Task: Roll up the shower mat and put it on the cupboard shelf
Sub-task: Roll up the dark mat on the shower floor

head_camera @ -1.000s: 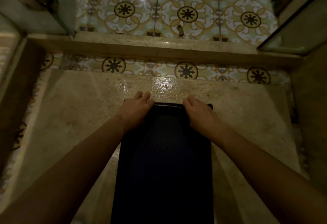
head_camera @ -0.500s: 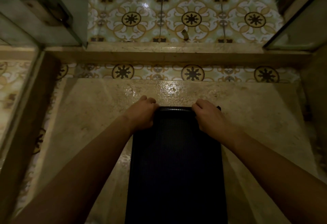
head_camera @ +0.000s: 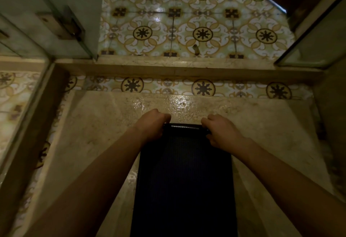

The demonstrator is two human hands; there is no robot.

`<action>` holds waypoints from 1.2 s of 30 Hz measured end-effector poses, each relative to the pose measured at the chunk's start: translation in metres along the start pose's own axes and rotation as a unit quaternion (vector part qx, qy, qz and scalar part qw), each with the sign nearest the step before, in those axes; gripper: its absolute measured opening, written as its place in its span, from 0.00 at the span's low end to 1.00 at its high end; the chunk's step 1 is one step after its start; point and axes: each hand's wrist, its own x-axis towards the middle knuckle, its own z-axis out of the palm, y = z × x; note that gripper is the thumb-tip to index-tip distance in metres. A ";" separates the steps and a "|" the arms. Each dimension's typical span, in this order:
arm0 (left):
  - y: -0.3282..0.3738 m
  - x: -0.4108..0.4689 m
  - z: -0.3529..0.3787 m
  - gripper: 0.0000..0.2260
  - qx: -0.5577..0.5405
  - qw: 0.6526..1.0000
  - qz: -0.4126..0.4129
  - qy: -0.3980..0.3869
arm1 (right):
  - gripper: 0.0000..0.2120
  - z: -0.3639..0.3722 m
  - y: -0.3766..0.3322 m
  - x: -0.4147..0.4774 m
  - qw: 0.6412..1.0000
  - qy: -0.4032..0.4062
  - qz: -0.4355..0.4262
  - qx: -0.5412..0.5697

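While far edge curls into first turn, left hand (head_camera: 152, 124) and right hand (head_camera: 220, 131) clamp shower mat (head_camera: 184, 180) corners; mat mostly flat on wet shower floor (head_camera: 93, 133); rolling barely begun, shelving undone.

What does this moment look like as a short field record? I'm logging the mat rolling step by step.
place: shower floor, wet and glossy near the far end
mat: dark, lying flat lengthwise, far edge curled into a first roll
left hand: gripping the roll's left end
right hand: gripping the roll's right end
cupboard shelf: not in view
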 end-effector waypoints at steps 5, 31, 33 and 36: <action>0.007 0.002 -0.004 0.07 0.031 0.999 0.004 -0.041 | 0.11 -0.013 0.009 0.005 0.997 -0.045 0.026 0.064; 0.008 -0.009 0.006 0.15 0.013 0.999 0.016 -0.024 | 0.19 -0.007 -0.013 -0.006 0.995 -0.056 0.067 0.048; 0.007 -0.012 0.009 0.12 0.012 0.998 0.013 -0.060 | 0.21 -0.001 -0.012 -0.009 0.994 -0.070 0.070 0.053; 0.005 -0.014 0.009 0.14 0.002 0.995 0.014 -0.095 | 0.20 -0.001 -0.008 -0.011 0.991 -0.091 0.072 0.065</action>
